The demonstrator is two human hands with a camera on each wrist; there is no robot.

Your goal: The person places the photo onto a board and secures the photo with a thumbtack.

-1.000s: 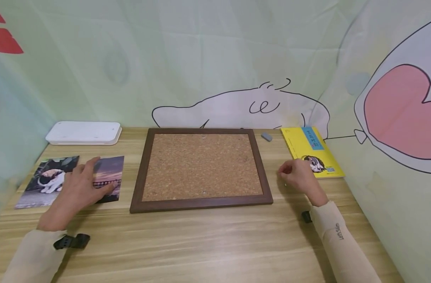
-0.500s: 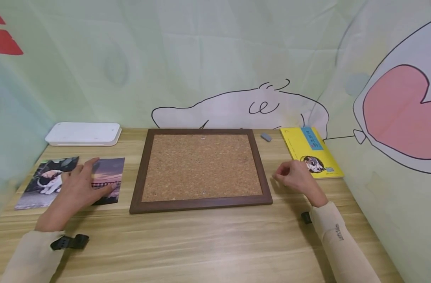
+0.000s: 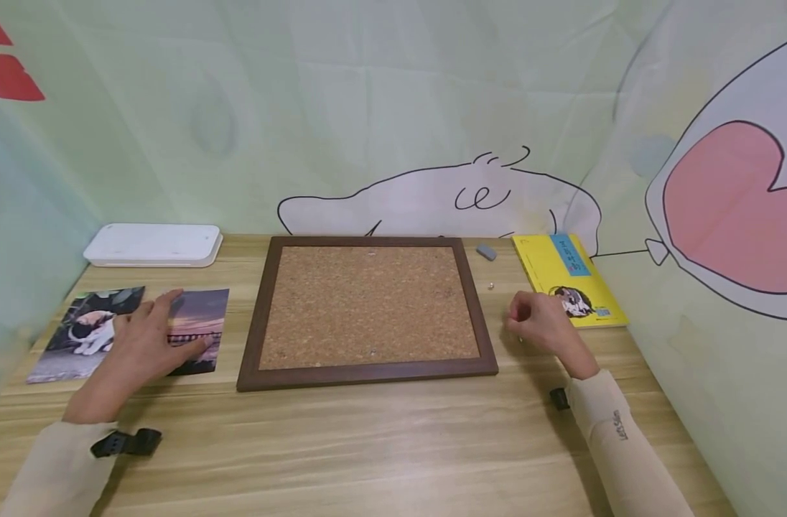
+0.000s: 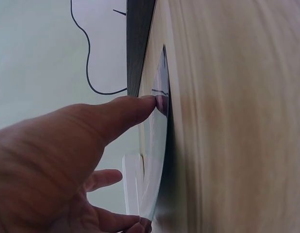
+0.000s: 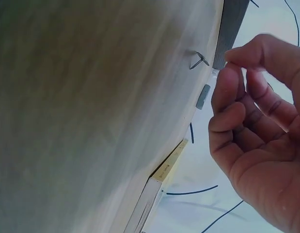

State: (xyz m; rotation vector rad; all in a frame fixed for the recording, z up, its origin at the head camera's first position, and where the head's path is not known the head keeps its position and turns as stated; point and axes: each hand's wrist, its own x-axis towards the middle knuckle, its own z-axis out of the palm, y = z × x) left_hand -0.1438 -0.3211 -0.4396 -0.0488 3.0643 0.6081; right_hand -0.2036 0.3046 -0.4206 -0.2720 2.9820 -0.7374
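1. Sunset photo (image 3: 202, 310): on the table (image 3: 380, 445), left of the cork board (image 3: 368, 309); purple-pink sky over a dark lower part; nearly edge-on in the left wrist view, where it bows and its glossy face mirrors the thumb.
2. Left hand (image 3: 144, 341): spread over the sunset photo, thumb against its face; fingers extended, unclenched.
3. Cat photo (image 3: 90, 330): just left; partly covered by the left hand, so whether the two prints touch or overlap cannot be told.
4. Right hand (image 3: 541, 321): between cork board and yellow book (image 3: 536, 262); fingers curled, thumb and forefinger tips together; whether they grasp something small, cannot tell.
5. Pin (image 5: 202, 59): on the table near the right hand (one of its dark lines may be shadow); only a speck in the head view; second pin (image 3: 490, 286) near the cork board's right side.
6. Obscured: some left fingertips, cut by the left wrist view's lower border; book lettering, blurred; sleeves (image 3: 632, 445), running out of frame.
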